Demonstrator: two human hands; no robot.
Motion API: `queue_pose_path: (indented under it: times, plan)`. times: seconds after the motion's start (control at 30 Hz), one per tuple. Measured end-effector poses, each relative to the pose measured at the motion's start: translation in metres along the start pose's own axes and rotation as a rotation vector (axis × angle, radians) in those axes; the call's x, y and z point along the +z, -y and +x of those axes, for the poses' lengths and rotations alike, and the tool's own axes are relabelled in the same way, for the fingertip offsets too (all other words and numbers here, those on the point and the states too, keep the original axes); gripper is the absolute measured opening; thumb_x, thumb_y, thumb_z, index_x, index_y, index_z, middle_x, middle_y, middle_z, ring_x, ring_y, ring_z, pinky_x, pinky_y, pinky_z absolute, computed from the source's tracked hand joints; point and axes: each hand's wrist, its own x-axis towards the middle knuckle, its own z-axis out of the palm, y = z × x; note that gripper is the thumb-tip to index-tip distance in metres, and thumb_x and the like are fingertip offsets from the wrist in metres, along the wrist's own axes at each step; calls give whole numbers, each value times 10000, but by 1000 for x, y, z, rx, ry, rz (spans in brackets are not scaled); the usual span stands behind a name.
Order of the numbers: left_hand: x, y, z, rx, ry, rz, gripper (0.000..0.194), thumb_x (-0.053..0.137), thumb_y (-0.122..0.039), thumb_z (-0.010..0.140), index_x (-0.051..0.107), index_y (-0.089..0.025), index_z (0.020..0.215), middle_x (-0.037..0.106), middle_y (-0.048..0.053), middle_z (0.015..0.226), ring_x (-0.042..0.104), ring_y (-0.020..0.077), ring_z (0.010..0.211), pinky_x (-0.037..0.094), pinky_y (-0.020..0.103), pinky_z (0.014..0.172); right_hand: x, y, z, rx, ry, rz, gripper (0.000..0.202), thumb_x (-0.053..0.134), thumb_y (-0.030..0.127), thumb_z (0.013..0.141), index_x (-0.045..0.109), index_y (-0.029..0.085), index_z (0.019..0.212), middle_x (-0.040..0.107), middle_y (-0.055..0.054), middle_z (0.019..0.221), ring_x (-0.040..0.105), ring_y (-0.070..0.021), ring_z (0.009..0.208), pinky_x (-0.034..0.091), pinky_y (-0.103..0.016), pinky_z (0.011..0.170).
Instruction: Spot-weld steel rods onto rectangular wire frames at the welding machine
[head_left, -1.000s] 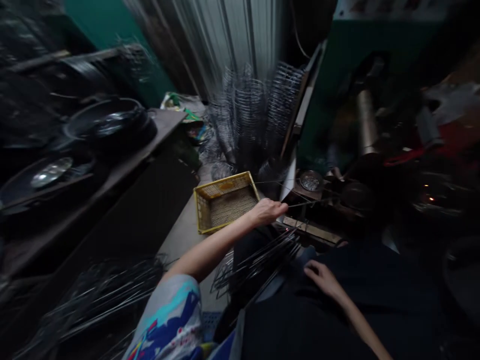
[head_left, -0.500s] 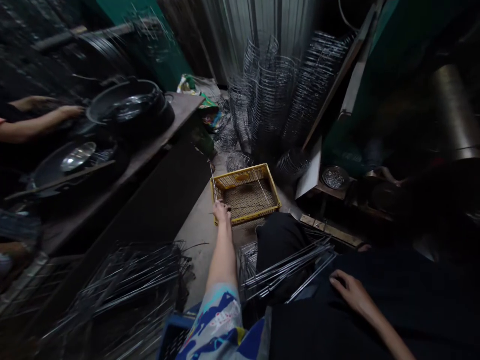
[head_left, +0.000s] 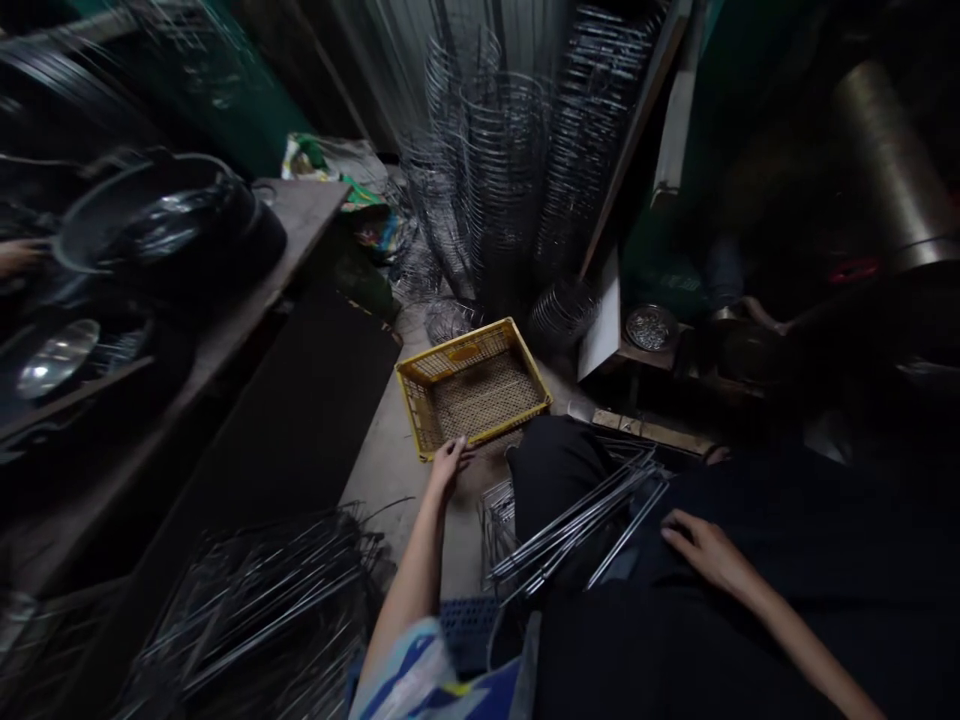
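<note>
Here, left hand [head_left: 448,462]: fingers spread, touching the yellow crate's [head_left: 420,420] 6 o'clock rim.
Right hand [head_left: 701,550]: flat, grasping nothing, resting on the lap at 3 o'clock of the wire rods [head_left: 577,525].

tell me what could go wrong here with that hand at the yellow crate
The left hand touches the crate at its near rim, with loose wire rods lying across the lap close by; their ends could jab the wrist or snag the sleeve. The right hand rests beside the same rods, so a shift of the legs might tip them off.
</note>
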Motion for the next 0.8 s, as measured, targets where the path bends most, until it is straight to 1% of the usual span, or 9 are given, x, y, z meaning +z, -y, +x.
queue_pose_path:
  times: [0.1, 0.13, 0.17, 0.2, 0.27, 0.4, 0.57, 0.7, 0.8]
  plan:
    - [-9, -14, -75, 53, 340, 128, 463, 742, -575, 662, 649, -124, 709, 611, 35, 672, 574, 175, 684, 467, 294, 695, -4, 7, 3, -27, 19, -32, 267, 451, 432, 883, 615, 230, 941, 710, -63, 942, 659, -255, 904, 468, -348, 805]
    - [-10, -18, -99, 140, 556, 260, 422, 717, -548, 707, 664, -133, 763, 632, 45, 743, 575, 187, 748, 462, 298, 735, -6, 9, 4, -40, 22, -49, 262, 452, 421, 885, 616, 228, 951, 709, -65, 952, 659, -257, 913, 469, -349, 808]
    - [-10, -21, -121, 214, 651, 381, 374, 693, -512, 750, 664, -142, 791, 635, 49, 792, 566, 191, 785, 453, 298, 758, -8, 12, 5, -58, 25, -66, 257, 453, 408, 887, 618, 227, 963, 707, -68, 965, 658, -257, 922, 470, -350, 813]
    - [-9, -24, -138, 278, 702, 494, 333, 650, -483, 800, 655, -149, 805, 625, 50, 820, 553, 188, 800, 445, 294, 763, -10, 15, 5, -83, 26, -82, 252, 456, 396, 888, 621, 226, 973, 705, -70, 978, 657, -256, 932, 470, -351, 822]
    - [-3, -25, -161, 339, 655, 635, 289, 575, -443, 866, 632, -159, 862, 599, 45, 841, 533, 177, 790, 435, 279, 741, -18, 18, 4, -143, 13, -107, 243, 466, 373, 891, 627, 228, 1001, 697, -73, 1016, 650, -250, 957, 469, -351, 849]
    - [10, -24, -168, 316, 655, 676, 293, 527, -441, 896, 594, -161, 842, 564, 27, 809, 518, 161, 751, 428, 254, 698, -49, 13, -17, -230, -116, -129, 247, 468, 368, 911, 627, 231, 1040, 678, -73, 1064, 634, -237, 987, 463, -356, 897]
    - [23, -49, -159, 423, 631, 827, 325, 509, -451, 898, 587, -162, 773, 556, 29, 767, 505, 166, 740, 424, 259, 693, -117, -19, -87, -154, -454, -117, 290, 462, 418, 920, 639, 235, 1060, 680, -60, 1078, 641, -222, 951, 472, -332, 854]
    - [45, -81, -148, 418, 580, 895, 349, 497, -495, 886, 581, -164, 816, 564, 26, 761, 521, 169, 727, 440, 259, 677, -170, -85, -153, 229, -847, -90, 349, 551, 471, 843, 666, 232, 1071, 710, -54, 913, 642, -189, 708, 474, -295, 701]
    - [76, -104, -139, 321, 669, 955, 406, 457, -547, 878, 582, -164, 822, 541, 7, 697, 513, 161, 658, 445, 249, 604, -187, -160, -196, 623, -1049, -148, 390, 547, 445, 819, 680, 199, 1092, 711, -111, 860, 652, -235, 758, 463, -319, 697]
